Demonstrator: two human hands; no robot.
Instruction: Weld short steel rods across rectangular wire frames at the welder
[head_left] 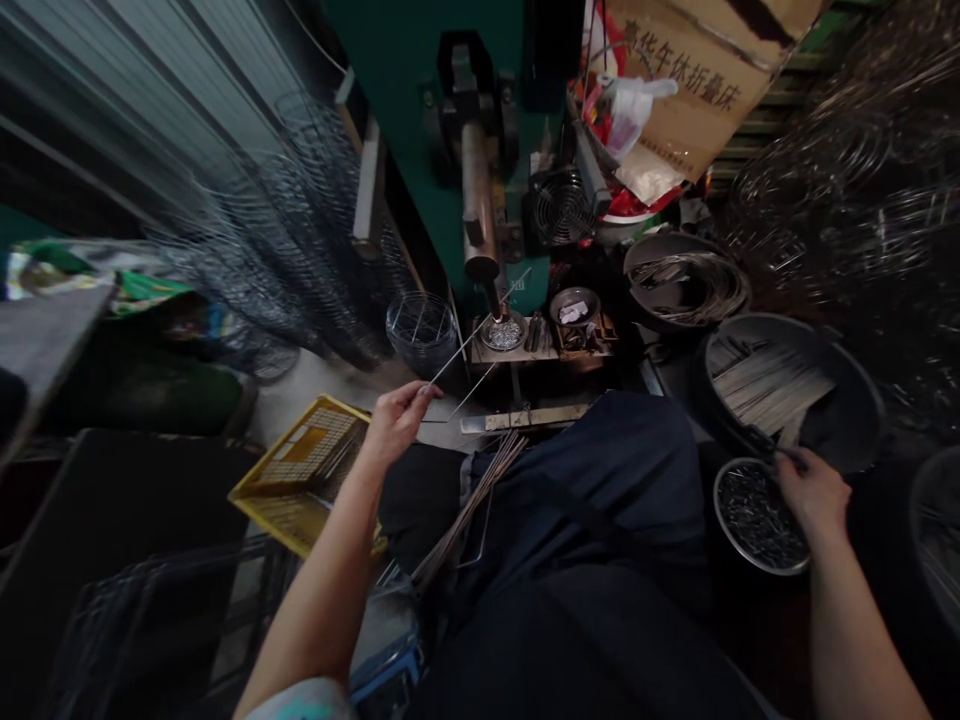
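Observation:
My left hand (401,420) is closed in a pinch on a thin bent metal wire (461,353). Its far end reaches up to the tip of the machine's upper arm (480,205), above a small dish of shiny metal bits (504,333). My right hand (814,492) is out to the right, at the rim of a bowl of small dark metal pieces (759,515). Its fingers are pressed together beside the edge of a black pan (847,400) with straight wire rods (772,385) in it. What these fingers hold is too dark to make out.
A bundle of rods (472,510) lies across my lap. To the left stands a yellow crate (300,455), with stacked wire baskets (285,220) behind it. Another pan with wire rings (690,285) is at the right, near piled wire parts (862,210). A fan (562,207) sits beside the machine.

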